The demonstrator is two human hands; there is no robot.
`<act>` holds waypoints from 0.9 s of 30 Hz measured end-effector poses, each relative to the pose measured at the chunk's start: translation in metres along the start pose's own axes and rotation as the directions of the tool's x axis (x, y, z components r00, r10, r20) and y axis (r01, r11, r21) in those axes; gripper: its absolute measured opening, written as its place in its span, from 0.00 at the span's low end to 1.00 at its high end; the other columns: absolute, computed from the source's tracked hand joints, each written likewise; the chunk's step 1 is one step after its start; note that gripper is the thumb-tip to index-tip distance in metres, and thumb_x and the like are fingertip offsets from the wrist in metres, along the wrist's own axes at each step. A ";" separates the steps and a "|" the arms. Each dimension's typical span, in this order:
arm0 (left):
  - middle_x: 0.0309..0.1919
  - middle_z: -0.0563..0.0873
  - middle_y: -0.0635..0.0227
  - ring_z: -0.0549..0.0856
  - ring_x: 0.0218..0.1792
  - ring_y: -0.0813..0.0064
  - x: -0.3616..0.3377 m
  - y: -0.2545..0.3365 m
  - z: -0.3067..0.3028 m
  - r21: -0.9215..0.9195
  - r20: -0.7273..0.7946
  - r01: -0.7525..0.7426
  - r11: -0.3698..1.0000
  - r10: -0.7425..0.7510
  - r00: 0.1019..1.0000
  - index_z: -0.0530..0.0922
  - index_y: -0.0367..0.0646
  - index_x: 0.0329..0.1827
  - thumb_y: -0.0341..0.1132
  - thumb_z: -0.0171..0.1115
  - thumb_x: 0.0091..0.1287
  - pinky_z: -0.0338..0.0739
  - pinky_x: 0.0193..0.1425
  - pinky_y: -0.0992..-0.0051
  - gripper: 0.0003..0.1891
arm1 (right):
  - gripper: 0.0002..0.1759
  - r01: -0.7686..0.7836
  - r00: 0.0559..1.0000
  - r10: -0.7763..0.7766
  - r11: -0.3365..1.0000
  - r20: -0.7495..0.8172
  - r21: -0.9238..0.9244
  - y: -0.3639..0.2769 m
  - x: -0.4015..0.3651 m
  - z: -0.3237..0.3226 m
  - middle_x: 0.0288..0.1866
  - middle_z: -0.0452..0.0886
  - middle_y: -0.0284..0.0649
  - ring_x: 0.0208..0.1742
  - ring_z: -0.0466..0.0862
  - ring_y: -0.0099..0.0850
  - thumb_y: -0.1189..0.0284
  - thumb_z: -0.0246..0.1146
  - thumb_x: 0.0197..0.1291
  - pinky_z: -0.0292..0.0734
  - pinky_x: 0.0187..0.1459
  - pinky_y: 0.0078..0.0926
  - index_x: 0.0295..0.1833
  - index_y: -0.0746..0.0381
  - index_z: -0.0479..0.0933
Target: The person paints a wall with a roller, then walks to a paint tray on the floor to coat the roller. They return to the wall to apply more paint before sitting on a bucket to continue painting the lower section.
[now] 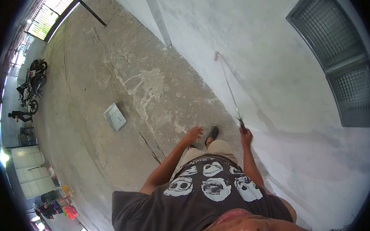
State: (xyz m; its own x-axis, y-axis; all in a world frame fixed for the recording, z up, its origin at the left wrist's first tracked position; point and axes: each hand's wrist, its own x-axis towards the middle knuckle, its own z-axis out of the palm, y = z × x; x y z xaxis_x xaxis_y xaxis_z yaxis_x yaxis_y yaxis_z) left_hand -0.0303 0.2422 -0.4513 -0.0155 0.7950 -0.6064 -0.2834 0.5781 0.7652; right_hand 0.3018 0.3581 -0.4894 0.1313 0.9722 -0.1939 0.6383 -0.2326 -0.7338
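My right hand (pixel 246 137) is wrapped round the dark handle of a paint roller (pixel 232 90). Its long thin metal rod reaches up and away along the white wall (pixel 266 83), and the small roller head (pixel 216 56) is at the wall surface. Nothing is in my left hand (pixel 193 135), which hangs in front of my body with the fingers loosely apart. On the concrete floor to the left lies a pale rectangular paint tray (pixel 115 117).
Glass-block windows (pixel 330 30) are set in the wall at right. The cracked, stained concrete floor (pixel 90 132) stretches left. A motorcycle (pixel 33 83) stands at the far left, with a person (pixel 20 116) near it. Another person (pixel 46 211) is at the lower left.
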 end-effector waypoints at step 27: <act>0.21 0.74 0.67 0.76 0.15 0.75 0.222 0.261 -0.016 -0.281 -0.435 -0.338 0.898 0.195 0.879 0.66 0.39 0.39 0.30 0.58 0.64 0.73 0.16 0.72 0.09 | 0.26 0.292 0.775 -0.241 0.956 0.584 0.007 -0.233 0.067 -0.011 0.34 0.78 0.42 0.31 0.79 0.30 0.59 0.61 0.67 0.76 0.37 0.30 0.64 0.64 0.69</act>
State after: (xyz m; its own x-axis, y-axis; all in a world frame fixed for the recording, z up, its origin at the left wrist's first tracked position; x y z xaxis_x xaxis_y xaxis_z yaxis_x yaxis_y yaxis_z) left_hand -0.1229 0.5663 -0.3893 -0.4859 0.7317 -0.4780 -0.5190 0.1985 0.8314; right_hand 0.1707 0.4775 -0.3244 -0.4951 0.7936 -0.3537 0.6436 0.0615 -0.7629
